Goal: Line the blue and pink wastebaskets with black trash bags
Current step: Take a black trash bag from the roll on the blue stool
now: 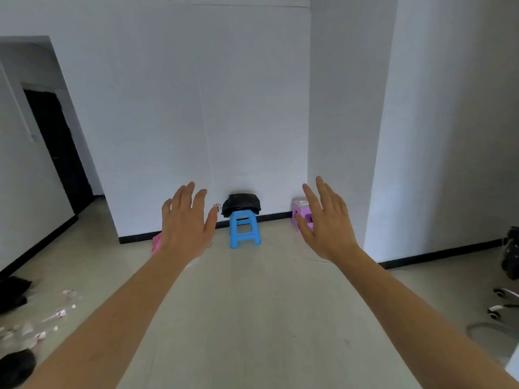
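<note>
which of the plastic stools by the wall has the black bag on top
The blue stool carries the black bag; the pink stool to its right does not.

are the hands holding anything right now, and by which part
Nothing is held. The left hand and right hand are both open and empty, fingers spread in the air.

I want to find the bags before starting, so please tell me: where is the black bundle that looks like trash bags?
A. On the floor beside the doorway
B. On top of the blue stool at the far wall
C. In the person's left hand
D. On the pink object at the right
B: the black bundle rests on the seat of the blue stool against the far wall, and both hands are open and hold nothing.
</note>
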